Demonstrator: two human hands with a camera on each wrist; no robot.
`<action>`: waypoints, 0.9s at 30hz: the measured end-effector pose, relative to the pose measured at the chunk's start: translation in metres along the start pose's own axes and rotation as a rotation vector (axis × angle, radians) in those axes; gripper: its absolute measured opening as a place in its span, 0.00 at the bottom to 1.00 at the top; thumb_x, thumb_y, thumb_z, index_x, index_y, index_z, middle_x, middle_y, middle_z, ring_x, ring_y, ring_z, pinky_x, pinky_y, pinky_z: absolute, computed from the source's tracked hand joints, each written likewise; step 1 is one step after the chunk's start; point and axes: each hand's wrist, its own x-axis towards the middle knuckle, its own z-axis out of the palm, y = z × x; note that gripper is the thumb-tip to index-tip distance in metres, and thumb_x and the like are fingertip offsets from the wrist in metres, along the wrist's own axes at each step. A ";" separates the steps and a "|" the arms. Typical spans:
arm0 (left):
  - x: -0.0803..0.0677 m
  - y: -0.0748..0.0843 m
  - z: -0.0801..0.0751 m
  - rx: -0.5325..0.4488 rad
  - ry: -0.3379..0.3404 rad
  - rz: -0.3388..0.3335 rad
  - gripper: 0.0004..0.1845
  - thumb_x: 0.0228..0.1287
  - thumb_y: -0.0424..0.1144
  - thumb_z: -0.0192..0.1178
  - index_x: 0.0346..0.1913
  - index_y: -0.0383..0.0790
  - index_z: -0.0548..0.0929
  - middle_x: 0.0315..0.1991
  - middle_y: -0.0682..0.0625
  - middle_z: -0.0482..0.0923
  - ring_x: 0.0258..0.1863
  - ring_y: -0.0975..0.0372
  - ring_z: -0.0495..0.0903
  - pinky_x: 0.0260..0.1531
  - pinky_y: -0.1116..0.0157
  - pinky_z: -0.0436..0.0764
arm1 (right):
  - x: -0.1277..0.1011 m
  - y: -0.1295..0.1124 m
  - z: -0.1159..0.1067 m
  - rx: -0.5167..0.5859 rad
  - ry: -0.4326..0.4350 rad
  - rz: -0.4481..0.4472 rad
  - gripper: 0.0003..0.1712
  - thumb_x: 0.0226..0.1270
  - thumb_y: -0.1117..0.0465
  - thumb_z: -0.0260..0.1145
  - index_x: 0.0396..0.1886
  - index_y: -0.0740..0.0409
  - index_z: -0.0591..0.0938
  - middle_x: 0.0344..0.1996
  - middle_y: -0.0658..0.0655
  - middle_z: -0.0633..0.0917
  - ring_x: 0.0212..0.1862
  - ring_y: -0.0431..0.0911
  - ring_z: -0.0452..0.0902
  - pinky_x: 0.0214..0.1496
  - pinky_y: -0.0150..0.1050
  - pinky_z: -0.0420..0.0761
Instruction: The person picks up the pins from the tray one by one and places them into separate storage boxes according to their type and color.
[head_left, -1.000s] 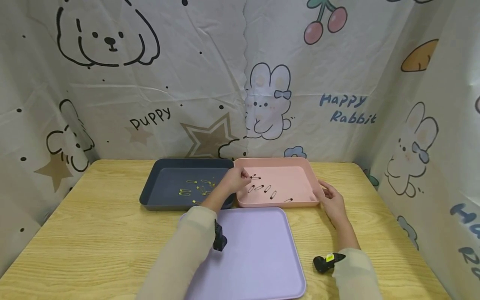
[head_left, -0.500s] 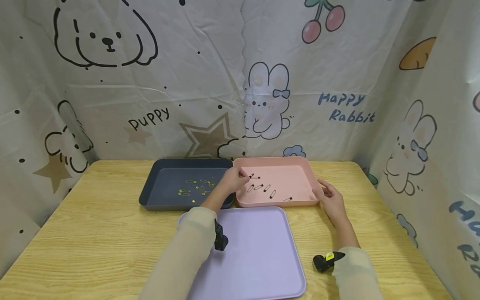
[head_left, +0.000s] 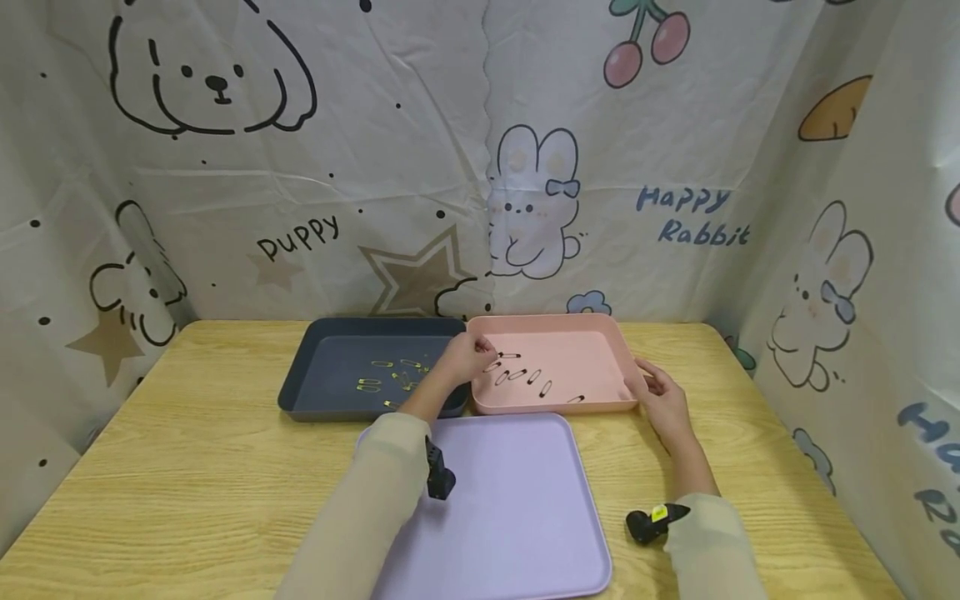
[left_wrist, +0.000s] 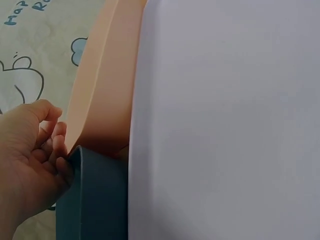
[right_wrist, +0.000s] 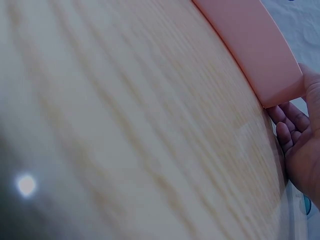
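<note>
My left hand (head_left: 463, 357) hovers over the left edge of the pink tray (head_left: 592, 354), its fingers curled. A dark safety pin (head_left: 492, 367) sits just below its fingertips; whether they pinch it is hidden. To the right lies another dark safety pin (head_left: 510, 356), with several more across the tray floor. No pin shows at the left hand (left_wrist: 32, 155) in the left wrist view. My right hand (head_left: 663, 404) grips the pink tray's right wall, thumb over the rim and fingers outside, as the right wrist view shows beside the pink wall (right_wrist: 265, 60).
A dark blue tray (head_left: 322, 367) with several yellow safety pins (head_left: 368, 382) adjoins the pink tray on the left. In front of both is a flat lilac tray (head_left: 502, 500), partly under my left forearm. All stand on a wooden table (head_left: 187, 467) before a printed curtain (head_left: 420, 158).
The dark pin that crossed another near my left fingertips now sits lower and further left, apart from it. My left hand has shifted slightly left. The right hand keeps its place.
</note>
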 end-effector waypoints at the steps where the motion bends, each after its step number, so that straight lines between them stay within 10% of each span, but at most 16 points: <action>1: 0.000 -0.001 -0.001 -0.003 0.000 0.007 0.06 0.59 0.36 0.55 0.34 0.37 0.79 0.26 0.51 0.72 0.25 0.63 0.71 0.26 0.72 0.69 | 0.000 0.000 0.000 0.000 -0.001 0.002 0.33 0.65 0.47 0.60 0.68 0.52 0.67 0.56 0.64 0.75 0.40 0.25 0.68 0.41 0.18 0.68; 27: -0.028 -0.019 -0.053 0.036 0.061 0.005 0.12 0.64 0.44 0.57 0.43 0.38 0.79 0.42 0.45 0.78 0.41 0.56 0.76 0.43 0.60 0.75 | -0.003 -0.006 -0.001 -0.010 -0.012 0.030 0.34 0.65 0.46 0.59 0.69 0.50 0.65 0.59 0.63 0.73 0.42 0.25 0.66 0.42 0.17 0.67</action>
